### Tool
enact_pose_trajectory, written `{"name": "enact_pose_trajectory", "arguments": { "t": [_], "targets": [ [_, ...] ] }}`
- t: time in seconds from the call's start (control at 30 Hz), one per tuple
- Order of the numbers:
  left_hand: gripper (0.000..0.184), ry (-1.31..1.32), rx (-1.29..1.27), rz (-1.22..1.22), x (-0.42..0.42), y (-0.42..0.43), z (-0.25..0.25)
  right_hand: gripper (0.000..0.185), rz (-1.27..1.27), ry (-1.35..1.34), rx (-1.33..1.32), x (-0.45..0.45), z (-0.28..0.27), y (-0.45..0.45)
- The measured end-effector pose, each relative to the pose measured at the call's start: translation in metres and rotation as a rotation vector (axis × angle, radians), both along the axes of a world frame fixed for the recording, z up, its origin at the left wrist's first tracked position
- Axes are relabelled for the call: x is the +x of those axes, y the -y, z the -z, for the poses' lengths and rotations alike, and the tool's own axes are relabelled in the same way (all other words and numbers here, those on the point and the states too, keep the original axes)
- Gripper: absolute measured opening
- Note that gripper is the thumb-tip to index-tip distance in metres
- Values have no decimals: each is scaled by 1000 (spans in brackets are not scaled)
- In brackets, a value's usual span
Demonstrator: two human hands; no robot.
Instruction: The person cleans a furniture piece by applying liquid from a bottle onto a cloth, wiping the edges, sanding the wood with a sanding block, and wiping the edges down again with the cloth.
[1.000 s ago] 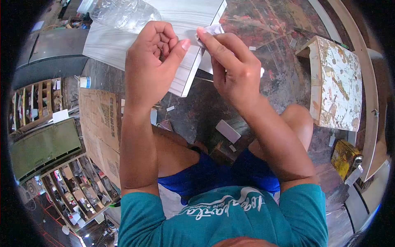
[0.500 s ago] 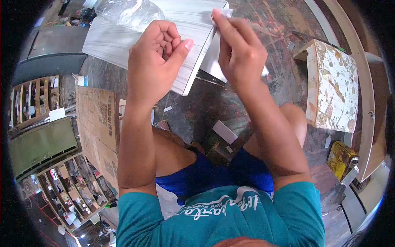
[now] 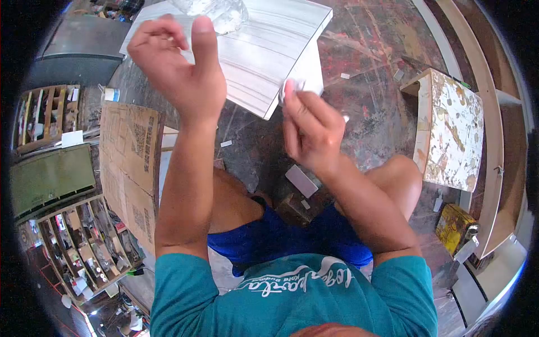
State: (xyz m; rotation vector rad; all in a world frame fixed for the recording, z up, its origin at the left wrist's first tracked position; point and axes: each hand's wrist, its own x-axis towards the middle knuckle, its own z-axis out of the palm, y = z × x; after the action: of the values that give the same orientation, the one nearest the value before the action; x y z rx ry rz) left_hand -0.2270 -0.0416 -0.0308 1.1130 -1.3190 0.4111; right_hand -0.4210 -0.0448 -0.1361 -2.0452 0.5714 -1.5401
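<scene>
A white board with grey wood-grain streaks (image 3: 255, 53) lies in front of me, its near corner pointing my way. My right hand (image 3: 314, 126) is closed at the board's right edge, thumb and fingers pinching a small white wad (image 3: 299, 84). Whether the wad is cloth or paper I cannot tell. Over the board's left part my left hand (image 3: 182, 73) is raised, thumb apart and fingers loosely bent, with nothing visible in it. Beyond it, a crumpled-looking clear plastic thing (image 3: 222, 14) rests on the board. A white panel (image 3: 309, 67) shows below the right edge.
A paint-spattered box-like stand (image 3: 455, 132) is at the right, near a yellow can (image 3: 453, 227). Cardboard (image 3: 129, 163) stands at my left, by a divided wooden rack (image 3: 92, 241). A small pale block (image 3: 301, 181) lies on the stained floor.
My right hand has come down along the board's edge towards me with the white wad. My left hand has shifted left and opened its thumb away from the fingers. The view has shifted slightly.
</scene>
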Motion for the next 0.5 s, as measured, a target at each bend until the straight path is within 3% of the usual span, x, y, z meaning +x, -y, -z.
{"name": "enact_pose_trajectory", "arguments": {
  "t": [0.03, 0.07, 0.17, 0.27, 0.33, 0.4, 0.5],
  "targets": [
    [43, 39, -73, -35, 5, 5, -1, 60, -12, -2, -7, -1, 8, -6],
    [60, -36, -53, -96, 5, 7, 0, 61, -23, -5, -15, -2, 14, -9],
    [85, -92, 238, -145, 12, 1, -4, 58, -62, 19, 25, -17, -1, 5],
    [87, 10, 428, -280, 15, 1, -5, 55, -7, 62, 66, -16, -20, 19],
    [66, -26, 532, -238, 8, 3, -3, 57, -29, 4, 32, -11, -14, 24],
    [56, -118, 575, -147, 6, 7, 0, 58, -50, -51, 61, -7, -12, 6],
    [55, -239, 558, -33, 9, 12, 5, 68, -58, -114, 7, -3, -5, -13]
  ]
}}
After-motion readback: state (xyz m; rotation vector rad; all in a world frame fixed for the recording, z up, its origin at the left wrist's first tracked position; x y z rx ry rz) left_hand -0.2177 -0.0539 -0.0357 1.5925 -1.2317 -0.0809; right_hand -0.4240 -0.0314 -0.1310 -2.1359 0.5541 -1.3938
